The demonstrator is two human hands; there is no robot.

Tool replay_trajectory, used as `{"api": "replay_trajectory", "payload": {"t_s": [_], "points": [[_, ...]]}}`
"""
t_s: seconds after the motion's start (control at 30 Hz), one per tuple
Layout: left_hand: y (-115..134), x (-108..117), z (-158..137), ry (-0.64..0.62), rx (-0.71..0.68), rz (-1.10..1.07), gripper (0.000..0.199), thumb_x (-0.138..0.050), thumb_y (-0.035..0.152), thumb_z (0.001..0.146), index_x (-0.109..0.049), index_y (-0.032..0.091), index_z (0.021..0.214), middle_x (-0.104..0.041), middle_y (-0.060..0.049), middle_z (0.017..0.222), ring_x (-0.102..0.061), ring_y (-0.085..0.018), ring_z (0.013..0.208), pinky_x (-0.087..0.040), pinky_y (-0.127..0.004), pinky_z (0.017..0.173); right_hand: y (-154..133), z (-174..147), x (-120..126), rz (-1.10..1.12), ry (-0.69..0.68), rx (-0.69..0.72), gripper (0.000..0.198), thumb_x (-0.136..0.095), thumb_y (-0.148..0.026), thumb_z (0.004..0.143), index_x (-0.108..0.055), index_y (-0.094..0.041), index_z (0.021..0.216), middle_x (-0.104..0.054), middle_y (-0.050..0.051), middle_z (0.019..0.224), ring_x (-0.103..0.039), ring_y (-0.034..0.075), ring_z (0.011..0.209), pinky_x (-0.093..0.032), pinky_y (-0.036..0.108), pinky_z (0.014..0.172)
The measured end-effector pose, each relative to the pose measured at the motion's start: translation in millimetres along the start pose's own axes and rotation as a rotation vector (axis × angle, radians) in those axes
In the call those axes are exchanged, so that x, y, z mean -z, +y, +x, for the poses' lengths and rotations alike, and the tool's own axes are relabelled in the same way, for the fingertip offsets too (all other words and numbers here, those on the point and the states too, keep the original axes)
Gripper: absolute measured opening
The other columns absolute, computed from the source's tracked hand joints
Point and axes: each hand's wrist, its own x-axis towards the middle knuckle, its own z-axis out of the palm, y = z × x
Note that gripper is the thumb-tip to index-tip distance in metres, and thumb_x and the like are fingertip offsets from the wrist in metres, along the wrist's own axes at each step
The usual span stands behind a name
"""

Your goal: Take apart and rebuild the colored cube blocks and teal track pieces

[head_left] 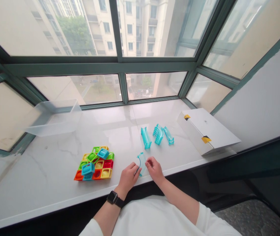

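At the front edge of the sill, a curved translucent turquoise track piece (142,161) stands between my two hands. My left hand (129,176) pinches it near its lower left side, thumb and fingers closed. Close against its right edge is my right hand (154,168), fingers curled into a pinch; whatever lies between those fingertips is hidden. Farther back sit a straight turquoise track piece (146,137), a curved ribbed one (158,134) and a narrower one (169,135) leaning beside it.
Left of my hands lies a pile of colourful square blocks (98,175), some stacked loosely on top. A clear plastic bin (53,129) stands at the back left. To the right is a white box (211,127) with yellow-black tape tabs. Windows border the white sill (44,183).
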Motion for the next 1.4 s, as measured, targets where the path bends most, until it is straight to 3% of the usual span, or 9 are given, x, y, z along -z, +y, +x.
{"api": "replay_trajectory", "payload": {"t_s": [0.13, 0.27, 0.47, 0.7, 0.87, 1.0, 1.2, 1.4], "points": [[-5.7, -4.1, 1.6, 0.039, 0.114, -0.032, 0.041, -0.042, 0.043, 0.11, -0.059, 0.023, 0.079, -0.062, 0.001, 0.071, -0.058, -0.015, 0.066, -0.038, -0.025, 0.063, -1.4, -7.8, -0.1, -0.053, -0.142, 0.198, 0.037, -0.071, -0.04, 0.093, -0.06, -0.025, 0.125, -0.07, 0.002, 0.101, -0.064, 0.017, 0.075, -0.056, 0.032, 0.078], [-7.3, -5.2, 1.5, 0.032, 0.137, -0.031, 0.041, -0.039, 0.043, 0.11, -0.062, 0.023, 0.083, -0.066, 0.0, 0.07, -0.06, -0.015, 0.064, -0.037, -0.026, 0.062, -8.5, -11.7, -0.5, -0.169, -0.263, 0.348, 0.027, -0.073, -0.029, 0.091, -0.067, -0.028, 0.117, -0.068, 0.003, 0.104, -0.066, 0.019, 0.083, -0.057, 0.035, 0.084], [-1.0, 1.0, 0.9, -0.004, 0.073, -0.038, 0.038, -0.038, 0.041, 0.11, -0.067, 0.024, 0.093, -0.073, -0.003, 0.081, -0.067, -0.017, 0.074, -0.043, -0.026, 0.068, -8.9, -9.8, -1.6, -0.148, -0.159, 0.367, 0.029, -0.062, -0.015, 0.092, -0.069, -0.027, 0.117, -0.07, 0.007, 0.112, -0.068, 0.024, 0.103, -0.059, 0.04, 0.096], [-2.0, 3.9, 0.4, -0.04, 0.031, -0.061, 0.038, -0.041, 0.042, 0.109, -0.074, 0.025, 0.103, -0.076, -0.003, 0.085, -0.071, -0.019, 0.08, -0.049, -0.026, 0.072, -4.9, -7.8, 7.9, -0.2, -0.146, 0.417, 0.03, -0.065, -0.02, 0.096, -0.071, -0.029, 0.125, -0.072, 0.008, 0.117, -0.069, 0.026, 0.109, -0.061, 0.043, 0.098], [-6.0, 2.5, -0.3, -0.073, 0.052, -0.068, 0.04, -0.041, 0.045, 0.109, -0.068, 0.029, 0.133, -0.08, -0.003, 0.096, -0.074, -0.019, 0.086, -0.053, -0.028, 0.079, -19.5, 4.0, 36.4, -0.199, -0.103, 0.447, 0.025, -0.067, -0.027, 0.101, -0.071, -0.031, 0.124, -0.073, 0.008, 0.117, -0.07, 0.025, 0.109, -0.061, 0.043, 0.098], [-5.6, 1.5, 1.5, -0.084, 0.114, -0.038, 0.039, -0.041, 0.046, 0.108, -0.071, 0.029, 0.127, -0.076, 0.0, 0.082, -0.073, -0.019, 0.078, -0.051, -0.028, 0.071, -31.5, 23.1, 70.6, -0.194, 0.009, 0.447, 0.021, -0.069, -0.029, 0.101, -0.072, -0.03, 0.122, -0.073, 0.008, 0.115, -0.071, 0.025, 0.109, -0.063, 0.042, 0.095], [-5.4, -0.4, 4.3, -0.075, 0.132, -0.003, 0.034, -0.046, 0.043, 0.106, -0.07, 0.028, 0.122, -0.073, 0.001, 0.078, -0.07, -0.017, 0.072, -0.048, -0.028, 0.067, -37.7, 58.7, 121.7, -0.271, 0.221, 0.44, 0.018, -0.06, -0.027, 0.105, -0.073, -0.028, 0.116, -0.075, 0.008, 0.112, -0.071, 0.025, 0.107, -0.062, 0.042, 0.093], [-6.8, -1.7, 5.7, -0.079, 0.127, 0.009, 0.031, -0.046, 0.04, 0.105, -0.07, 0.029, 0.12, -0.073, 0.001, 0.077, -0.069, -0.017, 0.07, -0.047, -0.027, 0.066, -39.4, 83.2, 147.6, -0.29, 0.24, 0.393, 0.031, -0.059, -0.027, 0.103, -0.067, -0.027, 0.133, -0.07, 0.009, 0.12, -0.07, 0.023, 0.096, -0.062, 0.039, 0.082]]}}
